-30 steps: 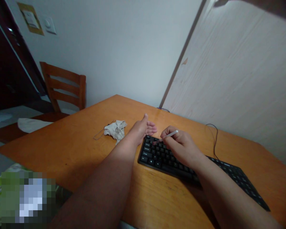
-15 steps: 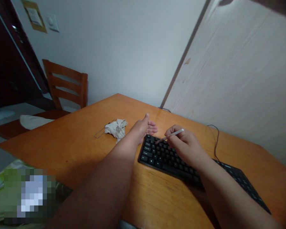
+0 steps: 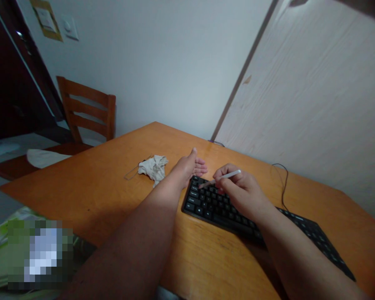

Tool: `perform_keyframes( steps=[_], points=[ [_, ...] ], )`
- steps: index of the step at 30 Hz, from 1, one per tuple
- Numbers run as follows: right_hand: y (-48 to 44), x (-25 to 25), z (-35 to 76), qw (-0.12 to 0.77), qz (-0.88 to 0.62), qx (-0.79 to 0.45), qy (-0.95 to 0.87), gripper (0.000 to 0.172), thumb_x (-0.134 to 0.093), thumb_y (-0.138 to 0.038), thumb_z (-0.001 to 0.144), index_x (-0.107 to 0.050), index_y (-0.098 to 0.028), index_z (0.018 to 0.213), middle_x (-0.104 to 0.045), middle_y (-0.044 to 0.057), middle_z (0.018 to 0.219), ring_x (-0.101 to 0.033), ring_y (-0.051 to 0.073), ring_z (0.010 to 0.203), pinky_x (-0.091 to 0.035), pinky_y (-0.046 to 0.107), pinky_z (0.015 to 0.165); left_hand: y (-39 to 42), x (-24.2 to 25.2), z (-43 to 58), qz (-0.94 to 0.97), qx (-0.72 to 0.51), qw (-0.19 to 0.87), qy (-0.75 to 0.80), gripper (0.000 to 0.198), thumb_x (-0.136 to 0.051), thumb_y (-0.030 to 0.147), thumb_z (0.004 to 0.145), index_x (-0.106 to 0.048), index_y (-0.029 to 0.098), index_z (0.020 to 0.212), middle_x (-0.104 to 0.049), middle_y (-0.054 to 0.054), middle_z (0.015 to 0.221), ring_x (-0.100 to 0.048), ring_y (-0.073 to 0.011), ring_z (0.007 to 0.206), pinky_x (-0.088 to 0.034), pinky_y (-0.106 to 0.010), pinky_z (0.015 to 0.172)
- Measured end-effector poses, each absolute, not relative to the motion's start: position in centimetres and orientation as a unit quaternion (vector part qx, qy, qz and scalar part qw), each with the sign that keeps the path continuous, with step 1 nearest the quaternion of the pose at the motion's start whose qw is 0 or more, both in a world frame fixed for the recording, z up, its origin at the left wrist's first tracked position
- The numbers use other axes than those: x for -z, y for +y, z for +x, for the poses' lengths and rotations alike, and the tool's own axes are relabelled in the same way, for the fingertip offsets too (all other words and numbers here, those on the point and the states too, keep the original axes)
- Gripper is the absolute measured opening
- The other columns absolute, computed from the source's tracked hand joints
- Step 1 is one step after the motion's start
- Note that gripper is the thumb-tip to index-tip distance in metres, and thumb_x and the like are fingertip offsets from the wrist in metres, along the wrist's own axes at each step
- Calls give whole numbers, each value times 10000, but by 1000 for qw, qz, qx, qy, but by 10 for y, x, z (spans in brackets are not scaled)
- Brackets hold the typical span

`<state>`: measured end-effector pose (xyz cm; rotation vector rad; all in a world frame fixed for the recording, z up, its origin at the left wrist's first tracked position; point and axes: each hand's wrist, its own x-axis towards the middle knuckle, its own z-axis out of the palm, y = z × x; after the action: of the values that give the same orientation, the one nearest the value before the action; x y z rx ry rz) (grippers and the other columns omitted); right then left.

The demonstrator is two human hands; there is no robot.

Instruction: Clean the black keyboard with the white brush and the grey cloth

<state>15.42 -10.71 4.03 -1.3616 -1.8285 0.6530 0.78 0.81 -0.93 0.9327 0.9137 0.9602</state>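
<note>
On the table lies a black keyboard, slanting down to the right, its middle partly covered by my right hand and forearm. My right hand pinches a thin brush with a pale handle, its darker tip down at the keys near the keyboard's left end. Beside the upper left corner of the keyboard, my left hand is held on edge, thumb up and fingers stretched out, with nothing in it. Left of that hand lies a crumpled greyish cloth, partly behind my left forearm.
A thin wire-like piece sticks out by the cloth. The keyboard's cable runs towards the wall along the wooden table. A wooden chair stands beyond the left edge. Green-and-white fabric and a blurred patch fill the lower left.
My right hand has shifted slightly left, and the brush tip has moved left across the keys towards the keyboard's edge. My left hand keeps its pose.
</note>
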Motion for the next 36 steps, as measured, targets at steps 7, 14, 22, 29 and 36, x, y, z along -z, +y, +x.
perform_keyframes(
  steps=[7,14,22,29,36],
  points=[
    [-110,-39,148,353,-513,-261,-738,263,-529,-415,986,-602,-207,841,-575,-17,664,-530,145,617,-406,275,600,6,9,7,417,-431,689,408,628,-316,671,982,-637,148,847,-747,-183,971,-729,-246,883,-543,-321,780],
    [-111,-49,154,383,-545,-246,-704,257,-550,-399,966,-586,-204,803,-550,-25,635,-503,130,569,-390,266,556,9,11,7,419,-431,689,406,640,-319,685,975,-636,142,854,-745,-183,965,-730,-242,865,-537,-314,762],
    [-107,-33,141,405,-504,-360,-673,243,-650,-433,902,-565,-207,876,-595,-14,701,-558,145,597,-441,271,556,8,10,8,419,-426,687,413,637,-295,659,992,-642,146,842,-751,-182,939,-727,-245,879,-544,-318,771],
    [-108,-41,158,322,-576,-180,-730,168,-586,-346,931,-576,-223,818,-610,-21,619,-553,153,570,-384,277,571,8,8,7,419,-427,687,413,625,-310,653,993,-633,146,823,-752,-185,917,-738,-241,851,-540,-305,742],
    [-113,-50,158,335,-585,-174,-718,153,-572,-323,932,-571,-232,809,-621,-14,592,-563,161,543,-372,279,546,6,8,7,421,-427,684,416,625,-313,656,991,-637,147,829,-754,-184,914,-737,-243,864,-539,-304,749]
  ],
)
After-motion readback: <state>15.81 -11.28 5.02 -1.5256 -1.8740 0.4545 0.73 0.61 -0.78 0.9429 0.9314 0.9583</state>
